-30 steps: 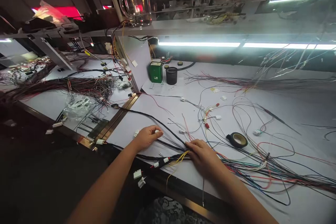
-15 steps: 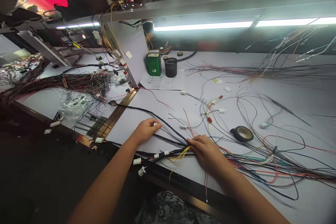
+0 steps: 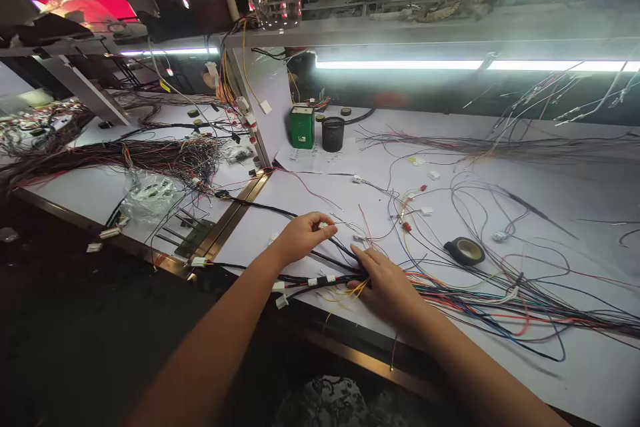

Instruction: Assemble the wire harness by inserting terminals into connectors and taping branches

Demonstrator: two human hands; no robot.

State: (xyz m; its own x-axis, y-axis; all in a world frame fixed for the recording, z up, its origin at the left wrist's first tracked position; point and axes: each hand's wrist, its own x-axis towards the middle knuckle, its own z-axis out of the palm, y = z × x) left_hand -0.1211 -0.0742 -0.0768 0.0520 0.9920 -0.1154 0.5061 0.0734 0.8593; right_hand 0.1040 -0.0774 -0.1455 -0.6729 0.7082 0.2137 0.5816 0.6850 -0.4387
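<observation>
Wire harness (image 3: 440,293) spread in front of tape roll (image 3: 466,251): black-sleeved branches (image 3: 334,260) to its left, loose multicolour wires (image 3: 487,307) running past its right.

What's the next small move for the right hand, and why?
Probably gather the yellow wires inward with the right hand: they splay loosely beside its thumb, and that hand lies over the wire bundle they could join.

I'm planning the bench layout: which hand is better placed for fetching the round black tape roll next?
The right hand, probably: it is nearer the round black tape roll, though lying over the multicoloured wire bundle. The left hand is farther away.
</observation>
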